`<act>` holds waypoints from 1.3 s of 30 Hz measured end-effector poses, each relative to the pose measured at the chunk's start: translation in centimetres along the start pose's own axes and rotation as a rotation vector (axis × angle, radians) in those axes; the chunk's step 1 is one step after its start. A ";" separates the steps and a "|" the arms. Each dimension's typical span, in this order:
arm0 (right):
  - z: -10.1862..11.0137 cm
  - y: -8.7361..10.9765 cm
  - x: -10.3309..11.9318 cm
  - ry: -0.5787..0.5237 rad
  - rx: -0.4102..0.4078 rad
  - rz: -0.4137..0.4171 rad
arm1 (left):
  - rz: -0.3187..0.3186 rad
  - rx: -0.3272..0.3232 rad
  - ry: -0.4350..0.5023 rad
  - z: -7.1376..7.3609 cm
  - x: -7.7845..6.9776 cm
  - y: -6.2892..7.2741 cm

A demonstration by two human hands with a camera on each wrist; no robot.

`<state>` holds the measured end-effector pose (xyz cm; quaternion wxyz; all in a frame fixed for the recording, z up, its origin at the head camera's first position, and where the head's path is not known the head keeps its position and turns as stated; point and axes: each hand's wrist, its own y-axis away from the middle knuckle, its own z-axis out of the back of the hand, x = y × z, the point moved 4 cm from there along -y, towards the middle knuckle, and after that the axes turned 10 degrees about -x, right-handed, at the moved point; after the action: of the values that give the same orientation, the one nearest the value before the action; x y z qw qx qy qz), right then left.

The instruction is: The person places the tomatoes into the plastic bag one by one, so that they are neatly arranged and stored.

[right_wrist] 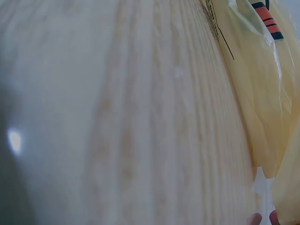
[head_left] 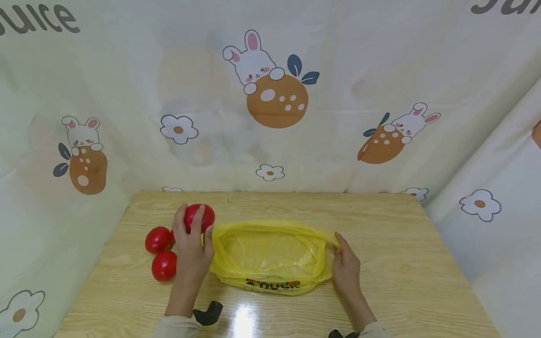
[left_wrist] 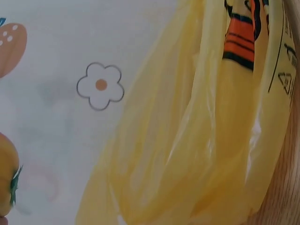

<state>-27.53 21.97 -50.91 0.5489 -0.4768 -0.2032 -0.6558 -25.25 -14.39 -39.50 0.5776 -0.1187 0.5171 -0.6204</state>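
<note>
My left hand (head_left: 194, 246) grips a red tomato (head_left: 200, 217) just beyond the left rim of a yellow plastic bag (head_left: 270, 251). That bag lies with its mouth spread wide and dark lettering on its front side. Its right edge is pinched by my right hand (head_left: 347, 267); two fingertips (right_wrist: 255, 218) show low in the right wrist view. Two more tomatoes, an upper one (head_left: 158, 240) and a lower one (head_left: 164, 266), sit left of my left hand. Part of another red surface shows behind that hand, mostly hidden. Yellow film (left_wrist: 187, 140) fills much of the left wrist view.
Everything rests on a light wood-grain table (head_left: 401, 263). A pale curtain (head_left: 203, 84) printed with rabbits and flowers hangs behind it and along both sides. Dark wrist-worn pieces show near each sleeve, such as the black piece (head_left: 209, 313) by the left one.
</note>
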 end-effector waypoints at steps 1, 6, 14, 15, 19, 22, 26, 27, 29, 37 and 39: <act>0.0 0.0 0.0 0.001 -0.004 0.002 | -0.008 0.005 0.007 -0.2 -0.1 0.0; 0.1 0.2 0.0 0.003 -0.016 0.010 | -0.044 0.041 0.030 -1.0 -1.0 0.0; 0.2 0.4 -0.2 -0.005 -0.017 0.018 | -0.092 0.082 0.054 -2.1 -2.7 0.5; 0.2 0.4 -0.2 -0.007 -0.015 0.015 | -0.097 0.086 0.065 -2.2 -2.9 0.6; 0.1 0.4 -0.2 -0.002 -0.012 0.001 | -0.117 0.122 0.093 -3.0 -3.4 1.0; 0.2 0.4 -0.3 0.003 -0.019 -0.004 | -0.136 0.162 0.100 -3.6 -3.9 1.4; 0.2 0.4 -0.5 0.008 -0.019 -0.006 | -0.158 0.185 0.117 -4.1 -4.6 2.1; 0.1 0.3 -0.6 0.011 -0.017 -0.007 | -0.164 0.186 0.126 -4.2 -4.8 2.2; 0.1 0.3 -0.8 0.009 -0.011 -0.008 | -0.168 0.194 0.137 -4.3 -5.1 2.6; 0.0 0.3 -0.8 0.007 -0.017 0.015 | -0.174 0.257 0.188 -5.4 -5.7 4.1; 0.0 0.3 -0.7 0.007 -0.018 0.023 | -0.181 0.273 0.188 -5.6 -5.7 4.4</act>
<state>-27.32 22.22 -51.59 0.5527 -0.4815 -0.1899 -0.6531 -25.06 -5.84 -42.84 0.4790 -0.0268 0.4672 -0.7427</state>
